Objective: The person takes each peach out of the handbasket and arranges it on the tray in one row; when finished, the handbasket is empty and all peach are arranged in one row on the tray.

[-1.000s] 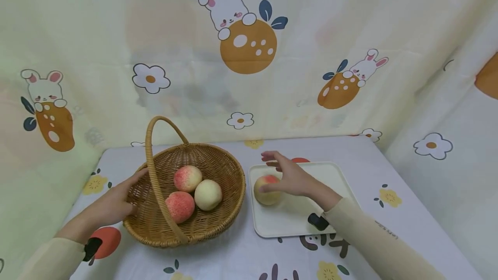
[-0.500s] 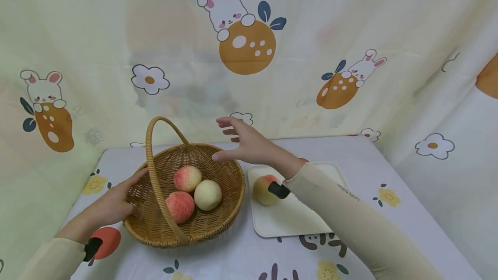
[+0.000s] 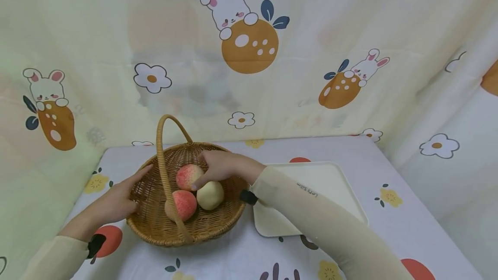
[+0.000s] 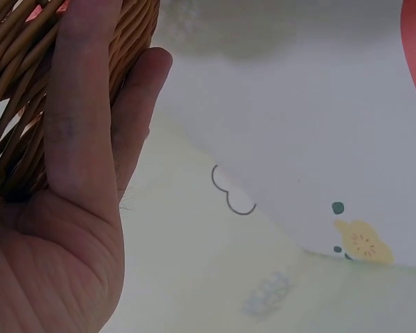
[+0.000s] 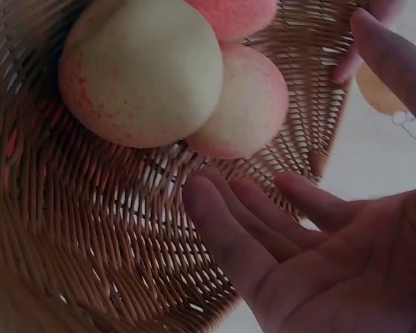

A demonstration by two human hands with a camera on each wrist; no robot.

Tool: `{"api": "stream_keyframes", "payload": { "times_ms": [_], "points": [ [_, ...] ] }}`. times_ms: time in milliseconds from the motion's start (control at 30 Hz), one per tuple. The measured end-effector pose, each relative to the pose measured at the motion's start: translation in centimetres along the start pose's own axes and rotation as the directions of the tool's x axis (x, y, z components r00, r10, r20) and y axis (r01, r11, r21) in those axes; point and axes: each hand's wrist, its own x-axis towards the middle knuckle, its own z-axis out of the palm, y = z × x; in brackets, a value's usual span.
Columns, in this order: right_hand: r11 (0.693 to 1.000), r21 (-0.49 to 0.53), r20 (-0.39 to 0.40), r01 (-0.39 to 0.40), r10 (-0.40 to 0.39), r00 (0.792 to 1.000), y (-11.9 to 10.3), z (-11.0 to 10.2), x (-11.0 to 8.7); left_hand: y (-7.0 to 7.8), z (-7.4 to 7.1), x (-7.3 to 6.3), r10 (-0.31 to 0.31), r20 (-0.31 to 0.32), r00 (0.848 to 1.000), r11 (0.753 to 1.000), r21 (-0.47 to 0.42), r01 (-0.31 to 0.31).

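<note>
A wicker basket (image 3: pixel 215 221) with a tall arched handle (image 3: pixel 161 159) holds three peaches: a red one (image 3: pixel 186 204), a pink-and-yellow one (image 3: pixel 187 175) and a pale one (image 3: pixel 213 195). My left hand (image 3: pixel 113 200) grips its left rim; long fingers (image 4: pixel 83 118) lie along the outer weave. My right hand (image 3: pixel 223 165) is over the basket, reaching in from the right. In the right wrist view its fingers (image 5: pixel 229 236) are spread, apart from the peaches and holding nothing.
A white rectangular tray (image 3: pixel 334 185) lies right of the basket, partly covered by the right sleeve (image 3: pixel 303 202). A patterned cloth (image 3: pixel 233 254) covers the table, and a curtain with printed rabbits (image 3: pixel 295 94) hangs behind it.
My right hand has moved left from over the tray into the basket. The sleeve now hides where the tray's peach lay. The basket handle has leaned slightly right; my left hand stays at the rim.
</note>
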Motion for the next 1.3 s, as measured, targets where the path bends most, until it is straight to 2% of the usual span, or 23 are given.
{"api": "stream_keyframes", "payload": {
  "times_ms": [100,267,400,600,767,900,1033,1167,1300],
  "points": [
    [0.998,-0.034,0.053,-0.046,0.048,0.997,-0.1,0.4,0.0,0.1,0.0,0.1,-0.001,0.001,1.000,1.000,0.006,0.001],
    [0.995,-0.091,0.121,-0.051,0.062,0.991,0.0,0.7,-0.2,0.4,0.0,0.0,-0.001,-0.001,1.000,1.000,0.012,0.001],
    [0.993,-0.114,0.147,-0.040,0.057,0.988,0.0,0.7,0.0,0.5,0.0,0.0,0.006,-0.007,1.000,1.000,0.017,-0.006],
    [0.988,-0.141,0.168,-0.065,0.089,0.982,0.1,1.0,0.8,0.6,0.1,-0.2,0.002,-0.012,1.000,1.000,0.016,-0.002],
    [0.958,-0.280,0.196,-0.066,0.125,0.973,-0.1,1.6,1.7,0.4,0.2,-0.1,0.004,-0.011,1.000,1.000,0.011,-0.004],
    [0.915,-0.386,0.171,-0.113,0.191,0.967,-0.7,2.3,1.7,0.5,0.2,0.0,0.018,-0.016,1.000,0.999,0.035,-0.018],
    [0.885,-0.431,0.124,-0.174,0.249,0.960,-1.2,2.9,1.5,0.6,0.2,0.1,0.026,-0.026,0.999,0.998,0.058,-0.024],
    [0.866,-0.458,0.087,-0.199,0.266,0.960,-1.5,2.8,1.4,0.7,0.2,0.1,0.008,-0.019,1.000,0.999,0.053,-0.007],
    [0.848,-0.493,0.046,-0.194,0.248,0.968,-1.7,2.0,1.2,0.4,0.2,0.0,-0.017,-0.006,1.000,1.000,0.013,0.017]
  ]
}}
